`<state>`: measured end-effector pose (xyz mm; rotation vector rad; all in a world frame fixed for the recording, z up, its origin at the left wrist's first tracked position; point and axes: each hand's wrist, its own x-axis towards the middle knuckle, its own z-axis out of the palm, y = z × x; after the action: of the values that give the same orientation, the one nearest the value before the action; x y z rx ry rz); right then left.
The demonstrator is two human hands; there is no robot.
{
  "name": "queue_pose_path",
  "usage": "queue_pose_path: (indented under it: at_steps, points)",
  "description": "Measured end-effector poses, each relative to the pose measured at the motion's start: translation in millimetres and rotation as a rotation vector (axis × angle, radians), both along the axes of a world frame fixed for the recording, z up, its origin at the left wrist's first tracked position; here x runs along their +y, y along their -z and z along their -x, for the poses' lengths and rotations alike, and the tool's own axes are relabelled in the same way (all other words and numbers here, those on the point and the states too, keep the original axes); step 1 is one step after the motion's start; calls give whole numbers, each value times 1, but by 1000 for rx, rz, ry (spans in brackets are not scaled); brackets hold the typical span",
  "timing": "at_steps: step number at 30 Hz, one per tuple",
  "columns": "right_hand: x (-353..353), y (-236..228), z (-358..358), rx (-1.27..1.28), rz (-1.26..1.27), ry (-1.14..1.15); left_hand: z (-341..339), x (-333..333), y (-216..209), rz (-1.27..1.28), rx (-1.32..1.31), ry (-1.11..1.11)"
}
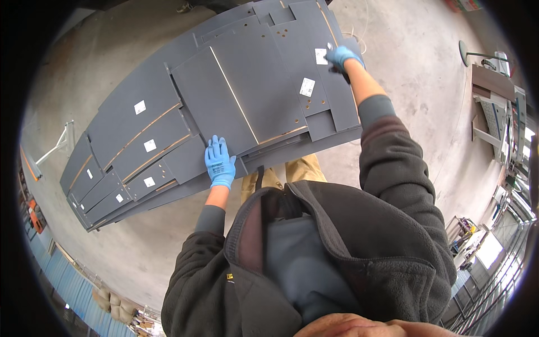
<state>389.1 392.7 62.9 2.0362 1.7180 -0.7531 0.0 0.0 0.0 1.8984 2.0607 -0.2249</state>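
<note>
1. Resting flat, unclenched, the left hand point(220, 164) touches stacked grey panels point(208, 90), which spread beneath and leftward beyond it.
2. Just left of the curled right hand point(342, 58) (whether grasping anything, I cannot tell) lies a white label point(320, 57).

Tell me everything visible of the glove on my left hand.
The glove is light blue and close-fitting, seemingly knit, with dark print on its back. Worn on your left hand, it rests palm down near the close edge of the grey panels, fingers pointing away from you, cuff ending at the wrist.
</note>
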Motion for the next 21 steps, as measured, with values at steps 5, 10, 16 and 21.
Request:
queue_pose_path:
  at_steps: [5, 10, 16, 21]
  points:
    - [31, 7, 13, 216, 251, 308, 0, -3, 2, -41, 15, 5]
    - [-63, 12, 44, 94, 673, -281, 1, -3, 2, -72, -48, -5]
    - [-206, -5, 178, 256, 1086, -526, 7, -7, 0, -71, -60, 6]
    - [-152, -5, 244, 440, 604, 126, 14, -10, 0, -75, -62, 38]
